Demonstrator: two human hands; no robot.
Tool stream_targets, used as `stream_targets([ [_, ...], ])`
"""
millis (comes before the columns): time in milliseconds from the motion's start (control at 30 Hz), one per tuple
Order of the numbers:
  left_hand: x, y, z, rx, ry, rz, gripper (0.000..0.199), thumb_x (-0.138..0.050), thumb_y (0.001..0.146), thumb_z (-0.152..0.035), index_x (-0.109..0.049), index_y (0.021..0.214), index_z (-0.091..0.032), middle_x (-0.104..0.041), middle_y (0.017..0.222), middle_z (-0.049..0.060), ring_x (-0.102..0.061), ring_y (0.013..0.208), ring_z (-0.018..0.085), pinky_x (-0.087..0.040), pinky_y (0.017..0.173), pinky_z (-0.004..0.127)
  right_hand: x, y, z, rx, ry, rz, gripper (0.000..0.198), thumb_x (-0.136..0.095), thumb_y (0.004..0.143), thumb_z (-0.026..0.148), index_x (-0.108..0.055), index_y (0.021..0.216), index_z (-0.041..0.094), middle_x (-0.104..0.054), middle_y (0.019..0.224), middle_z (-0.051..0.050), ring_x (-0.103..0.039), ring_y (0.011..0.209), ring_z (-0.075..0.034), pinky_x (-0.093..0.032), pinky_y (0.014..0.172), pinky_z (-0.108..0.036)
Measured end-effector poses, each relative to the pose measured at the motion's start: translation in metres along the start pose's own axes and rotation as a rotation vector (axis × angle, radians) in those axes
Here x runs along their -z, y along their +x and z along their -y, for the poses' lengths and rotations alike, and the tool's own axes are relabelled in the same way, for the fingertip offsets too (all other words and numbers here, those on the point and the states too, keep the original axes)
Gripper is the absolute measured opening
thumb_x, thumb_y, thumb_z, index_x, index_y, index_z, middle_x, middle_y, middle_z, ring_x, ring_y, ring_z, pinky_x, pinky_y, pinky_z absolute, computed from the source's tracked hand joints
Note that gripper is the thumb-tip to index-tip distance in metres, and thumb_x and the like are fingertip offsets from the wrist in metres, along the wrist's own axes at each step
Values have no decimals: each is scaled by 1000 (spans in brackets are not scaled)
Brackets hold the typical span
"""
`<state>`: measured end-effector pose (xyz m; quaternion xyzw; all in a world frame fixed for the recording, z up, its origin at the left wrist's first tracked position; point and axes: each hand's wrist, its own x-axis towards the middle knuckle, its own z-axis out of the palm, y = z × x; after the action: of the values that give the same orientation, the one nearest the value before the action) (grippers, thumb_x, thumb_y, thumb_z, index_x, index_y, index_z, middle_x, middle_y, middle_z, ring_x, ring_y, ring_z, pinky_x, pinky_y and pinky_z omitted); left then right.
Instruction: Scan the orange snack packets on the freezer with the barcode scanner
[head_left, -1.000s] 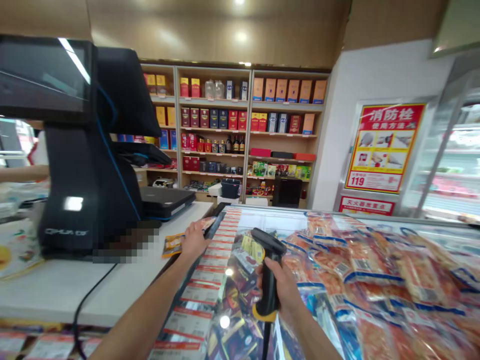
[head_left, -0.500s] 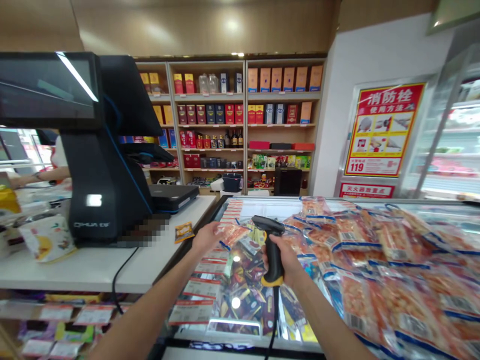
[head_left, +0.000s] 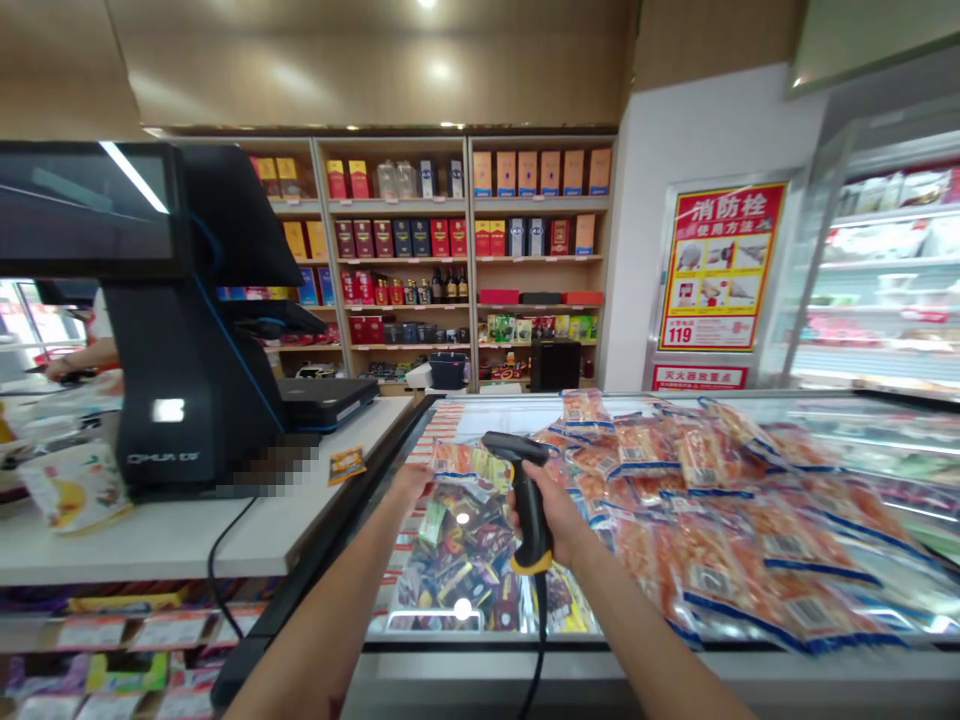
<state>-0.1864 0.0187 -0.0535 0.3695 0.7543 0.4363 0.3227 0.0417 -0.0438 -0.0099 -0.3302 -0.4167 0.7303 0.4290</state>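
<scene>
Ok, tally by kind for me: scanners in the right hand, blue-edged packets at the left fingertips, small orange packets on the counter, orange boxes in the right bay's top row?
Scanner in the right hand: 1
Blue-edged packet at the left hand: 1
Small orange packet: 1
Orange boxes: 6
Total: 9

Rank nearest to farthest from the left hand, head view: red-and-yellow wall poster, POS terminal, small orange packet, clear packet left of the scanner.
1. clear packet: at the fingertips of the left hand
2. small orange packet: on the counter, to the left
3. POS terminal: farther left
4. red-and-yellow wall poster: far right, beyond the case
</scene>
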Motion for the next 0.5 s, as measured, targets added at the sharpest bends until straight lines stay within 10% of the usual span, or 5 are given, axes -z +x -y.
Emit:
stream_targets([
  [500, -26, -18, -27, -129, -417, -18, 30, -46, 78, -28, -48, 105, -15, -53, 103, 6, -54, 85, 16, -46, 70, 36, 3, -20, 3, 86, -65, -19, 31, -48, 68, 45, -47, 65, 15, -54, 47, 2, -47, 34, -8, -35, 33, -18],
])
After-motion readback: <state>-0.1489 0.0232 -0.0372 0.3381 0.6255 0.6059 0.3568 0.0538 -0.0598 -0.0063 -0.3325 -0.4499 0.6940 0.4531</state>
